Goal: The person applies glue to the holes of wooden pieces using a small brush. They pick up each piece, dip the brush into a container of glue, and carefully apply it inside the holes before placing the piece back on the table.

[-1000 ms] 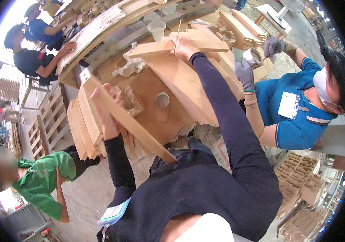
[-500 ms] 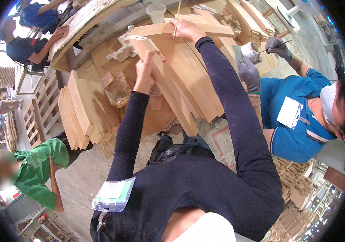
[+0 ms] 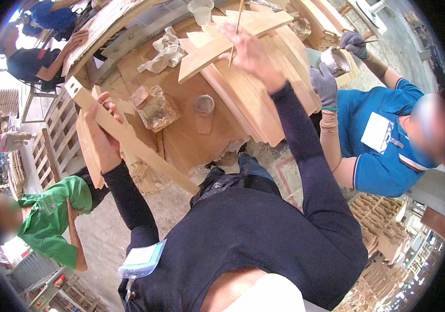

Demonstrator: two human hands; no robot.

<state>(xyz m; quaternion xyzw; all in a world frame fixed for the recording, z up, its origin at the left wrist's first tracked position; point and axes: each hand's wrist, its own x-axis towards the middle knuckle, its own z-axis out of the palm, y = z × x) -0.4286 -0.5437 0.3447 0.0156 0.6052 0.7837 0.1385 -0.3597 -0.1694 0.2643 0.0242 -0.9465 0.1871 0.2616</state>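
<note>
"Holding what?"

"Gripped in the left hand (image 3: 103,146), a holed board (image 3: 140,149), slanting left of the stack (image 3: 248,99); loosely in the right hand (image 3: 253,58), a thin stick (image 3: 239,20), over the crosswise board (image 3: 207,57)."

"Any tip?"

"Grip nearer the middle; mind the low end."

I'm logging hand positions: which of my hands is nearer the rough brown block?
Left. The left hand, holding a wooden slat, is left of the block; the right hand is farther off, to its upper right.
</note>
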